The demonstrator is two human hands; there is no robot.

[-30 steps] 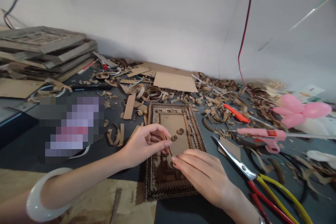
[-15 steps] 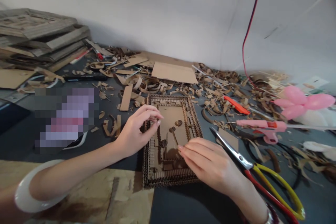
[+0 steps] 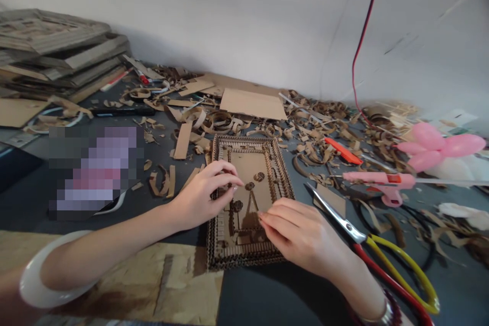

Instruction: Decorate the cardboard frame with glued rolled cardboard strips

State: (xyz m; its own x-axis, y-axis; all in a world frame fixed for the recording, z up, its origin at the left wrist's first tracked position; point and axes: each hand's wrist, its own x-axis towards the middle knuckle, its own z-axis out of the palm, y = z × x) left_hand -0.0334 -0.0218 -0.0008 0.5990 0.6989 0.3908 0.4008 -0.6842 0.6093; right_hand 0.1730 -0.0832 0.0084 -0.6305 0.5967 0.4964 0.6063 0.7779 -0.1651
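A rectangular cardboard picture frame (image 3: 248,204) lies flat on the dark table (image 3: 290,295), near the front edge, with both hands resting on it. The left hand (image 3: 202,196) covers the frame's left border, its fingers curled and pinched together over small cardboard pieces inside the panel; whether a piece is actually gripped cannot be told. The right hand (image 3: 301,234) lies on the near right part of the frame, fingers loosely bent, their tips pressing on the decoration at the lower middle; it holds nothing that shows.

Just right of this hand lie scissors (image 3: 382,260) with red and yellow handles, blades pointing toward the frame. Beyond them rests a pink glue gun (image 3: 382,183), and cardboard scraps (image 3: 313,137) litter the far side of the table.

The little rolled ornaments (image 3: 254,182) look light and loose, so a sideways push from either fingertip could slide them out of line. The wrist could also catch the open scissor blades.
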